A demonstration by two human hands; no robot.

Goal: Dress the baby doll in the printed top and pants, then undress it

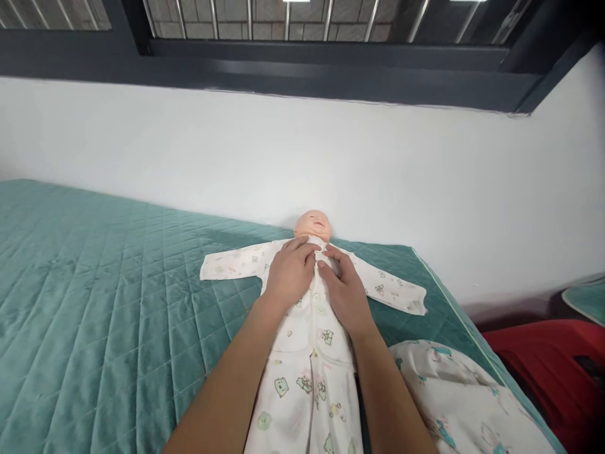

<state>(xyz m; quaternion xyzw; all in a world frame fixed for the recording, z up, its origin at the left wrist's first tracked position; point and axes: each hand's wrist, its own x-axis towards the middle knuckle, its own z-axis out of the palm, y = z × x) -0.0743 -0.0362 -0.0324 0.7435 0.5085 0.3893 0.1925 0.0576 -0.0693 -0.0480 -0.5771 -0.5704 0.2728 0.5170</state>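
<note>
A baby doll (312, 224) lies on its back, its head against the wall. It wears a white printed baby shirt (326, 338) with long sleeves spread out to both sides. White printed baby pants (283, 403) cover the part below. My left hand (292, 270) rests on the chest, its fingers bent and closed on the shirt's front edge just under the collar. From the other side my right hand (347, 290) pinches the same front opening, thumb and fingers close to the left fingertips. One button shows lower on the front; whatever sits between the fingertips is hidden.
A green quilted cover (118, 302) lies under the doll and ends at a piped edge on the right. Near that edge lies a white printed cloth bundle (463, 397). Beyond it is a red object (548, 366). A white wall (283, 151) and barred window stand behind.
</note>
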